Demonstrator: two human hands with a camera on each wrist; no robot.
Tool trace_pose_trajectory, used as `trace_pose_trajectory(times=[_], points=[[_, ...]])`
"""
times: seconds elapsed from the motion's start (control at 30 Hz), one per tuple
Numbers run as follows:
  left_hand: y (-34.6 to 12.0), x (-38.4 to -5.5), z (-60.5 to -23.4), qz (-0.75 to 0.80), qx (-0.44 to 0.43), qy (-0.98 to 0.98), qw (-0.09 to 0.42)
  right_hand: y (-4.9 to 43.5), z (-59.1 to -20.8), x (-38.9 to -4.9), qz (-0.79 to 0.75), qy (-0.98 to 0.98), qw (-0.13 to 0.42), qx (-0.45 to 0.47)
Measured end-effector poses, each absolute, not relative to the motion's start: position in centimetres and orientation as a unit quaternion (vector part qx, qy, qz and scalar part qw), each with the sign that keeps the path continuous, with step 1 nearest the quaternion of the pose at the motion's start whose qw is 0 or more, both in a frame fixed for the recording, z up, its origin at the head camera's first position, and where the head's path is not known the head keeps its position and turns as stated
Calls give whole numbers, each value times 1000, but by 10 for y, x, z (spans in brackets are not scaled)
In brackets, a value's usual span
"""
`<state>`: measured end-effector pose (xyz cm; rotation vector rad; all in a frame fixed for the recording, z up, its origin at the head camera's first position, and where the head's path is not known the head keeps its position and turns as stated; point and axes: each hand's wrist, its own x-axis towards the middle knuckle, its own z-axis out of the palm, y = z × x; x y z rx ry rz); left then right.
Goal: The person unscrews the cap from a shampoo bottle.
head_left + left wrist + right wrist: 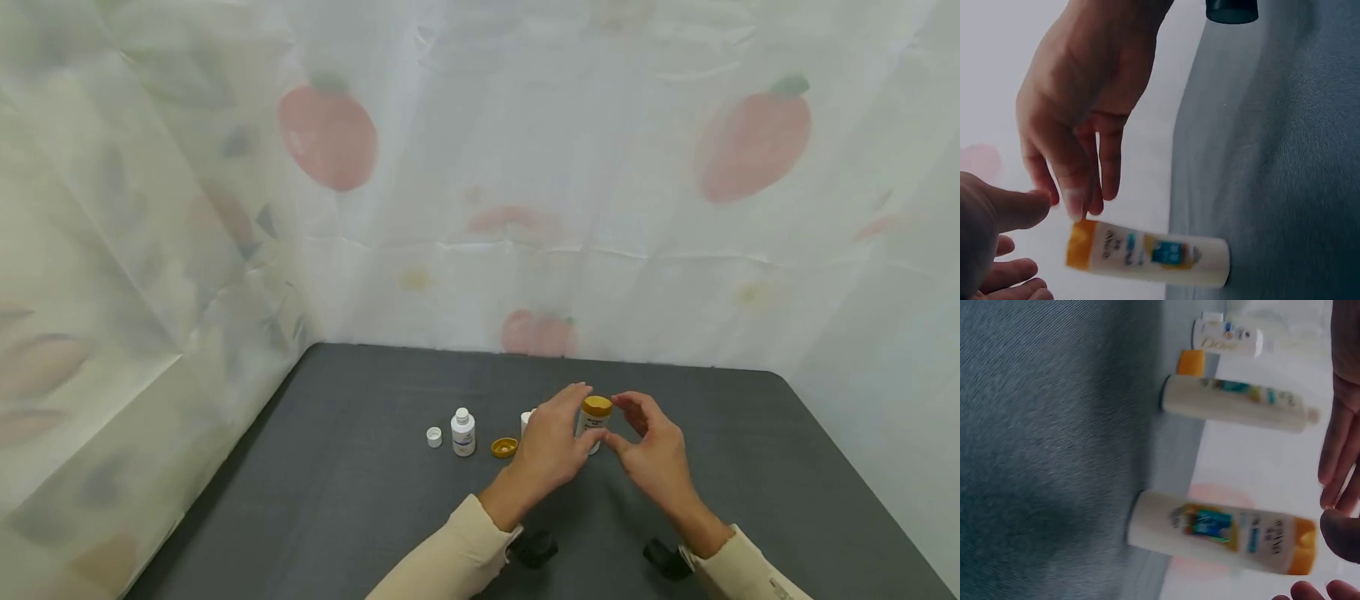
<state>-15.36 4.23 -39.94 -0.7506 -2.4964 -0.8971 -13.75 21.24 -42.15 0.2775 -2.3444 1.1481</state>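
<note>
A tall white bottle with a yellow-orange cap (597, 406) stands upright between the two hands. In the head view, my left hand (551, 437) is at its left side and my right hand (655, 450) at its right, fingers spread and slightly bent. The left wrist view shows the right hand (1085, 106) with a fingertip at the cap's edge; whether it touches is unclear. There, the left hand (997, 244) hovers above the cap, apart from it. In the right wrist view, the bottle (1210, 531) rests on the table, label visible, with no fingers wrapped around its body.
Left of the capped bottle stands a similar uncapped bottle (1229, 403), mostly hidden by the left hand in the head view. Further left are a yellow cap (504, 447), a small white bottle (463, 433) and a white cap (434, 437), all on the dark grey table (360, 517). Fruit-patterned curtains (480, 167) surround it.
</note>
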Motion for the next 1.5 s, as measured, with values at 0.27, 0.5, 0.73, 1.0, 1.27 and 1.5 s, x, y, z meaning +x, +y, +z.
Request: trace_pose_trajectory(times=[0.27,0.5,0.73,1.0,1.27,1.5], points=[[70,-170,-407,-314,-237,-906,155,219,-438,-157,470,-872,127,51],[82,-180,-412,-305,-216,-917,140,213,-455,-169,479,-869,115,36],[82,-181,-410,-327,-215,-906,161,207,-460,-171,479,-863,157,36],[75,-172,-393,-386,-233,-883,132,209,-454,-158,521,-821,221,73],[68,-172,-369,-457,-238,-850,108,213,-433,-150,516,-816,232,118],[45,-158,-350,-535,-251,-805,54,206,-414,-137,471,-810,299,183]])
